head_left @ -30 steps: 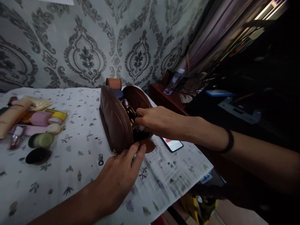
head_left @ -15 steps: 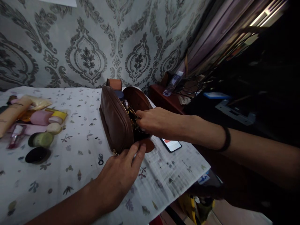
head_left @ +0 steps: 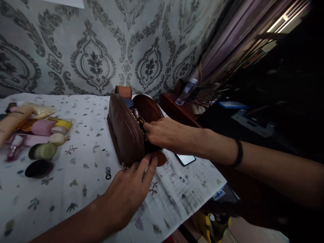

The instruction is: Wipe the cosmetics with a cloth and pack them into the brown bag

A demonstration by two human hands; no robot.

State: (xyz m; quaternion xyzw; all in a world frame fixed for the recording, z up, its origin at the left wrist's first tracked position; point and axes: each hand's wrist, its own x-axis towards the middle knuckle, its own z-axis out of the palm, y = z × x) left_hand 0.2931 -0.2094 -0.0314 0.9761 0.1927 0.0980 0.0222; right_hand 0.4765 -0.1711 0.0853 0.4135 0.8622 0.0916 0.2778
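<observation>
A brown leather toiletry bag sits unzipped on the cloth, its flap folded back to the right. Small items show inside, among them a dark blue round lid; the rest is dim. My right hand is at the opening, thumb and fingers pinched together, with the fingertips partly hidden and whatever they grip unclear. At the bag's near end my left hand holds its lower edge, by the zip end and a brown leather tab.
Cosmetics lie at left: a beige tube, a pink bottle, a green-lidded jar and a black lid. A phone lies right of the bag, near the table edge. A clear bottle stands beyond.
My right hand has shifted slightly left and down at the bag's opening, still pinched. My left hand and the bag stay in place.
</observation>
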